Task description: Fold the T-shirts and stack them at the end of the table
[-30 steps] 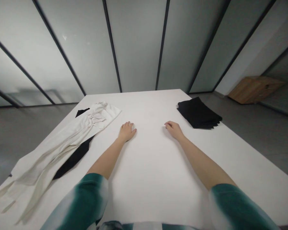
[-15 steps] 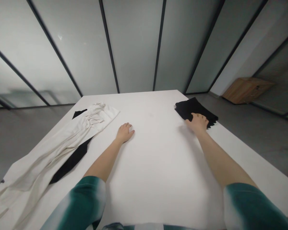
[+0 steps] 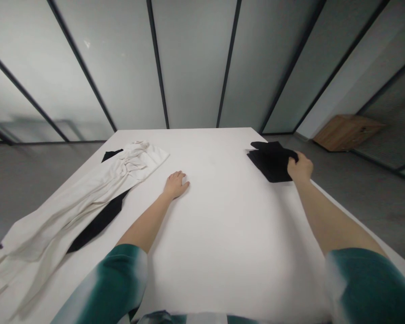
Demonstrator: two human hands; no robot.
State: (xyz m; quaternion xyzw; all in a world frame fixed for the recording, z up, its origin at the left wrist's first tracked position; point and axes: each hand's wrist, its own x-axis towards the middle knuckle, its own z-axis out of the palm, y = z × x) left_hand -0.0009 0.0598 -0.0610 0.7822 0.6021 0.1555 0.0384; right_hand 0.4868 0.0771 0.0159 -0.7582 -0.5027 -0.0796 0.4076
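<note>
Item: stack of black folded cloths [image 3: 270, 173], on the right side of the table near its edge; several layers, near right corner hidden by the hand. Upper layer, a black cloth piece [image 3: 273, 146], stands partly raised from the rest, its right end held and its left end apart from the layers below.

Handling, as judged: light, soft, limp, not fragile; matte face suggests little slip. Layers probably shift or cling together. Best hold: a pinch at the corner or folded edge, thumb opposed to fingers, one layer at a time.

Right hand [image 3: 300, 168]: fingers closed on the right end of the black cloth piece; exact thumb position unclear.
Left hand [image 3: 176, 184]: holds nothing; palm down on the table, fingers slightly parted, thumb out to the side.

Also laid out: white garment [image 3: 87, 202], long, creased, gathered at its far end, along the left side; black fabric [image 3: 103, 222] beneath it, showing on both sides.

Surface: white table [image 3: 216, 243], smooth, plain, softly shadowed.

Room: frosted glass partition [image 3: 192, 63] with dark uprights beyond the table; grey floor [image 3: 367, 193]; wooden cabinet [image 3: 347, 132] at far right, beside the pale wall.
</note>
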